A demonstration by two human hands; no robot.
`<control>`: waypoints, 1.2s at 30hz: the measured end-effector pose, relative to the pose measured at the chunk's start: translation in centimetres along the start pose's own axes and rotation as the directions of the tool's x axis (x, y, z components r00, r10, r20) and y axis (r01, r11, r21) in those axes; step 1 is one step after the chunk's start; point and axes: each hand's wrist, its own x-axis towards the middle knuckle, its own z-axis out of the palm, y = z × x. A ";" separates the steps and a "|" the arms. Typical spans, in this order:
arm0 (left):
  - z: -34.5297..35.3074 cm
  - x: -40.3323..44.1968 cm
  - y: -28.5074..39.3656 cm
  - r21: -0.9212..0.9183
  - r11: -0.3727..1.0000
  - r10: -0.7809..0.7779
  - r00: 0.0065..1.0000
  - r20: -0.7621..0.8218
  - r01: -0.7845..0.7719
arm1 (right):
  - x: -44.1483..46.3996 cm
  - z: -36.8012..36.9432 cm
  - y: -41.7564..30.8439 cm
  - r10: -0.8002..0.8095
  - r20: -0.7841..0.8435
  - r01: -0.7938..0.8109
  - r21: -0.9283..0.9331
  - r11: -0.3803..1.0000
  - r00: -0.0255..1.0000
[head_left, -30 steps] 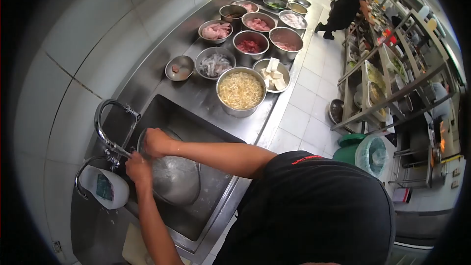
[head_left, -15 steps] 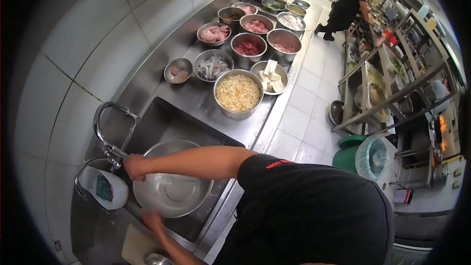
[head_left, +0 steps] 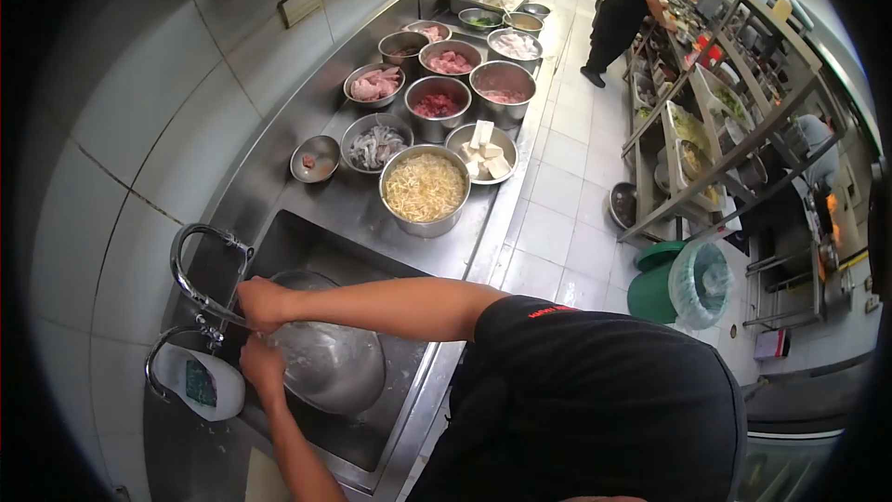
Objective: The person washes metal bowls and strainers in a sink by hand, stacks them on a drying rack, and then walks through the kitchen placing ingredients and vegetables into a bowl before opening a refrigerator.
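A large metal basin (head_left: 339, 376) stands tilted inside the steel sink (head_left: 390, 265). At its wall-side edge, beside the curved faucet (head_left: 190, 270), my right hand (head_left: 264, 305) is closed on the rim. My left hand (head_left: 263, 363) is just below it, also closed at the basin's edge, its fingertips partly hidden. The faucet's spout reaches close to my right hand. Next to my left hand sits a cut white plastic container (head_left: 223, 398) with a green scouring pad (head_left: 199, 381) in it.
On the counter stand a pot of bean sprouts (head_left: 425, 186), a bowl of white blocks (head_left: 488, 163), a small bowl (head_left: 314, 159) and several bowls of raw meat and seafood. A green bin (head_left: 655, 293) is on the floor. Another person (head_left: 627, 5) works at the shelves.
My left hand has moved up along the rim, close to my right hand. The basin has tipped from lying fairly level to a tilt. The view has shifted slightly.
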 end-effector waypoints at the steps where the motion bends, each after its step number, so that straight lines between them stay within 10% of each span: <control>1: 0.0 -0.5 -1.2 -0.061 0.998 -0.030 0.999 -0.024 0.028 | 0.1 -0.6 0.0 0.004 0.068 0.001 -0.068 0.998 0.998; 5: 4.3 -2.9 -7.1 -0.229 0.949 -0.250 0.959 -0.129 0.217 | 1.3 2.2 0.4 -0.116 0.245 0.151 -0.129 0.980 0.962; 10: 4.2 -2.8 -3.4 -0.242 0.964 -0.127 0.990 -0.059 0.109 | -0.4 1.8 -3.2 -0.093 0.240 0.110 -0.060 0.992 0.966; 14: 5.7 -1.1 0.6 -0.315 0.947 -0.182 0.921 -0.346 0.069 | -0.9 1.8 -3.3 -0.042 -0.051 0.047 0.113 0.992 0.998; 17: 5.9 0.5 -1.4 0.007 0.989 0.149 0.973 -0.175 -0.150 | -0.6 1.0 -1.4 -0.063 -0.182 0.083 0.102 0.991 0.981; 19: 4.8 -0.6 -1.4 -0.040 0.994 0.095 0.979 -0.182 -0.104 | -0.2 0.9 -0.2 -0.094 -0.208 0.121 0.120 0.985 0.974; 25: 4.8 -2.3 -1.7 -0.031 0.999 0.024 0.984 -0.176 -0.030 | -2.4 0.5 -2.0 -0.221 0.164 0.202 0.126 0.971 0.962; 29: 4.1 -6.1 -1.8 -0.005 1.000 0.002 0.972 -0.235 -0.003 | 0.0 0.3 0.3 -0.179 -0.218 0.157 -0.114 0.981 0.959; 33: 2.1 -10.9 -2.4 -0.033 0.999 -0.032 0.911 -0.412 0.020 | 2.3 -1.6 4.2 -0.047 0.088 0.081 -0.435 0.897 0.995; 36: -0.5 -14.4 -2.2 -0.125 0.992 -0.085 0.875 -0.476 0.028 | 4.8 0.3 7.3 -0.158 -0.083 0.094 -0.517 0.851 0.984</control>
